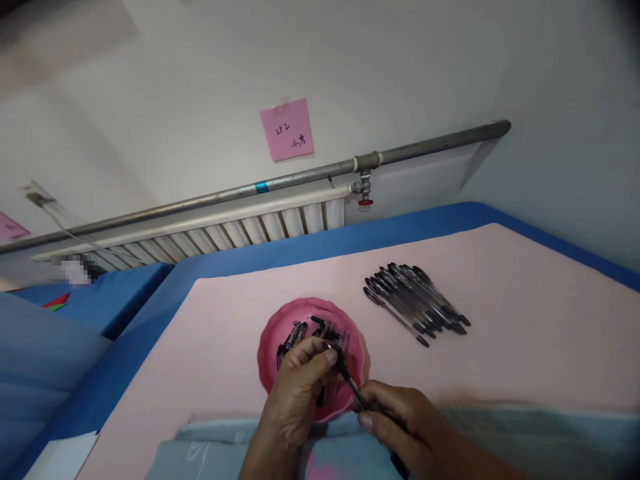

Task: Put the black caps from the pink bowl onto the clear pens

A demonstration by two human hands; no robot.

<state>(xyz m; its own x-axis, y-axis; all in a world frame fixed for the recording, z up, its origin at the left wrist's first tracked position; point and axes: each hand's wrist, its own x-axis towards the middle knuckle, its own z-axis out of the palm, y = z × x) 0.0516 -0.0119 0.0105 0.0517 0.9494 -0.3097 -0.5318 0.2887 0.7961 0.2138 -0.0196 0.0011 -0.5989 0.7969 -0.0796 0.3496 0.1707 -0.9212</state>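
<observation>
Over the front of a pink scalloped bowl (266, 340), both hands are on one black pen (353, 387). My left hand (297, 387) pinches the pen's upper dark end between thumb and forefinger; whether a separate small part sits in that pinch I cannot make out. The barrel lies in the closed fingers of my right hand (405, 423), and its lower dark end shows below them. Inside the bowl are several black and clear pen parts (295, 340), partly hidden by my left hand. To the right, a pile of black capped pens (415, 300) lies on the table.
A pale pink sheet (210, 327) covers the blue table (430, 223). Blue-green patterned cloth (215, 443) lies along the near edge. Behind the table are a white radiator (250, 230) and a metal pipe (215, 198). White paper (63, 457) rests at the lower left.
</observation>
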